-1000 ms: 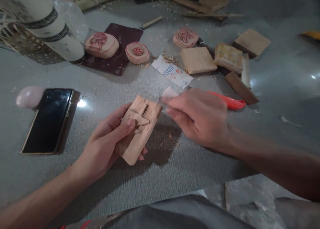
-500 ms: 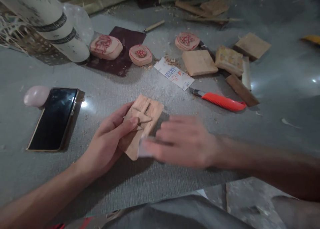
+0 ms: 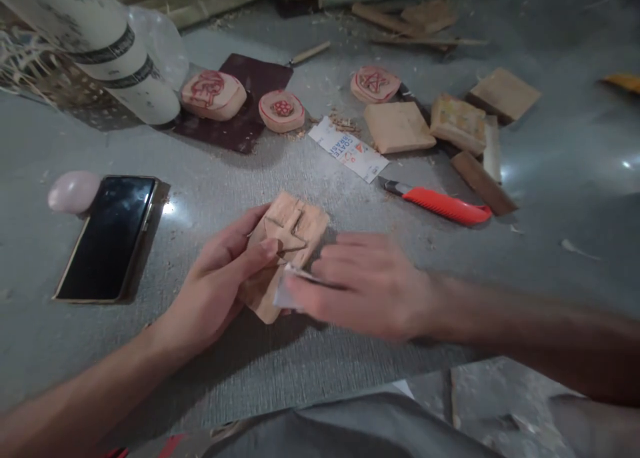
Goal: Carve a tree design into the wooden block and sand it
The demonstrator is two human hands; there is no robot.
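My left hand [image 3: 225, 271] grips a small wooden block [image 3: 305, 225], thumb across its top face and fingers beneath its left side. A star shape is carved into that face. In my right hand [image 3: 365, 285], somewhat blurred, is a folded piece of sandpaper [image 3: 289, 294], pinched between thumb and fingers against the block's lower right edge. Beyond the hands lies a utility knife [image 3: 445, 203] with a red handle. A flat strip of sandpaper [image 3: 347, 150], printed backing up, rests just past the knife.
A phone [image 3: 107, 238] and a pinkish rounded object [image 3: 74, 191] are at left. Carved blocks with red markings [image 3: 214, 97] sit farther back, some on a dark sheet [image 3: 240, 128]. Plain wood blocks [image 3: 400, 126] lie at right. A white cylinder [image 3: 130, 78] stands back left.
The sandpaper in my right hand has shifted slightly along the block's edge and shows more clearly. The wooden block has moved very slightly; my left hand keeps its grip.
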